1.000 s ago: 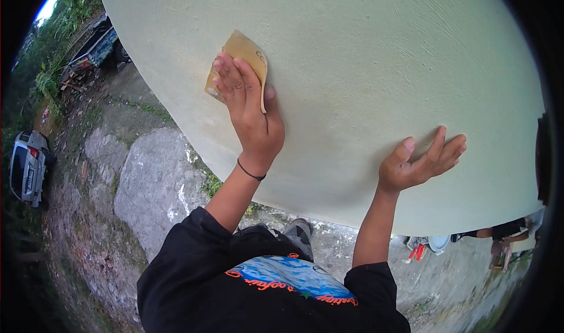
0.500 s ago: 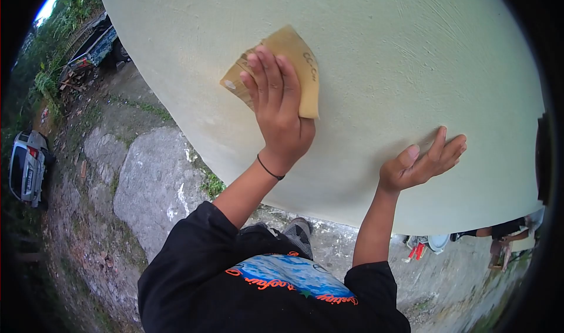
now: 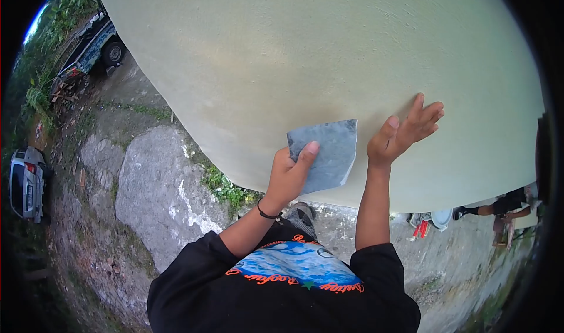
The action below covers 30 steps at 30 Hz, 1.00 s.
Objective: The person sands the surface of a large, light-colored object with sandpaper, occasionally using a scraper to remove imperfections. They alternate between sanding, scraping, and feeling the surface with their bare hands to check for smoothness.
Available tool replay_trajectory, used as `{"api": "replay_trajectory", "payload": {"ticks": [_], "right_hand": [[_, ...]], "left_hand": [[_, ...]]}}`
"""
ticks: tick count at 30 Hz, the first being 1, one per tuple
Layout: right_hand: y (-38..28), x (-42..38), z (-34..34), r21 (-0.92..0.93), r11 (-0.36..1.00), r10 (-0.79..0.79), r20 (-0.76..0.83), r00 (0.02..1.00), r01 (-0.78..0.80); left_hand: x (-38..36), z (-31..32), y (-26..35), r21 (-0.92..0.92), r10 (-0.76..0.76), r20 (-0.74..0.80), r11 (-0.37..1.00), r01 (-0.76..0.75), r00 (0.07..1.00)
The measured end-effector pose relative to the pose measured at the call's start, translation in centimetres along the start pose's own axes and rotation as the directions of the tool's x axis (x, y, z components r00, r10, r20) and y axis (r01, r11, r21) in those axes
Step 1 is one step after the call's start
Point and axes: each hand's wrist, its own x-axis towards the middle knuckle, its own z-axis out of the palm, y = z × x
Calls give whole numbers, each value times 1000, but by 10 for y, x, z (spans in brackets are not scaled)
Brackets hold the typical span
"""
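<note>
My left hand (image 3: 288, 177) is closed on a sheet of sandpaper (image 3: 329, 157), thumb over its grey gritty face, fingers hidden behind it. The sheet is held low in front of a pale green-white wall (image 3: 235, 69), its worn grey side toward me. A dark band circles that wrist. My right hand (image 3: 405, 130) holds nothing; its fingers are outstretched, with the fingertips close against the wall. Faint brownish patches and fine scratch lines mark the wall's surface.
Rough concrete ground (image 3: 158, 174) with weeds runs along the wall's foot. A silver car (image 3: 26, 183) and a truck (image 3: 97, 54) are parked to the left. At the lower right are a white bucket (image 3: 442, 218), red-handled items (image 3: 421, 228) and a person (image 3: 502, 207).
My left hand has come down off the wall with the sandpaper, which has turned from its tan back to its grey face. My right hand has shifted slightly up and left.
</note>
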Motion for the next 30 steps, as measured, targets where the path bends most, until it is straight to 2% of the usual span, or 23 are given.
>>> {"api": "replay_trajectory", "payload": {"ticks": [2,3,4,6,7,8,10,11,12,14,16,17,18,20,21,22,24,25,26,27,28,29,30], "right_hand": [[-23,-12,-17,266,939,178,172,969,-220],[-34,-13,-33,339,890,201,307,930,-304],[-42,-18,-44,336,891,200,313,928,-305],[-56,-27,-59,502,675,218,564,796,-541],[-61,-31,-63,505,607,209,643,737,-614],[-65,-33,-65,502,604,211,648,732,-619],[-70,-37,-68,466,227,128,857,500,-856],[-68,-43,-72,340,21,80,937,341,-940],[-67,-47,-73,335,19,79,939,335,-942],[-68,-54,-74,83,-139,-17,996,86,-987],[-69,-59,-74,57,-155,-45,997,65,-986],[-69,-61,-75,29,-169,-69,997,42,-985],[-67,-63,-78,31,-169,-71,997,43,-985],[-57,-64,-83,234,-36,130,965,227,-972],[-58,-56,-88,471,-2,409,805,429,-882],[-60,-44,-92,662,102,640,528,559,-742],[-47,-26,-89,751,398,778,27,627,-527],[-37,-25,-87,750,404,779,18,627,-524],[-26,-26,-84,693,497,762,-59,645,-523],[-20,-29,-78,625,580,737,-130,663,-522],[-19,-33,-70,626,581,736,-133,664,-520],[-18,-38,-59,440,738,585,-37,810,-512],[-16,-46,-47,248,866,423,98,901,-433]], "left_hand": [[-5,1,6,-98,12,-62,995,-18,998],[-7,0,7,-150,-12,-84,989,-1,996],[-9,-1,6,-201,-35,-107,979,13,994],[-12,-6,-2,-215,-68,-93,976,47,993],[-14,-9,-4,-224,-90,-74,972,72,993],[-15,-10,-5,-223,-97,-76,972,78,992],[-17,-10,-4,-284,-109,-62,955,87,992],[-18,-8,-1,-284,-116,-64,954,93,991],[-19,-7,5,-250,-125,-69,963,104,990],[-23,-8,7,-214,-131,-78,970,112,988],[-23,-16,4,-74,-112,-35,991,109,993],[-22,-21,-1,-74,-109,-38,992,106,993],[-20,-28,-5,4,-43,-80,999,43,996],[-13,-40,-8,98,141,-225,988,-121,964],[-8,-46,-2,124,247,-328,968,-217,912],[-2,-54,4,258,353,-400,929,-266,846],[10,-73,12,467,538,-459,823,-323,707],[18,-80,13,543,615,-459,766,-345,641],[30,-84,14,540,617,-455,765,-351,642],[43,-87,15,631,708,-440,681,-371,552],[54,-90,16,717,791,-411,588,-375,454],[63,-90,17,783,809,-345,528,-330,475],[79,-90,10,782,813,-344,525,-336,470]]}}
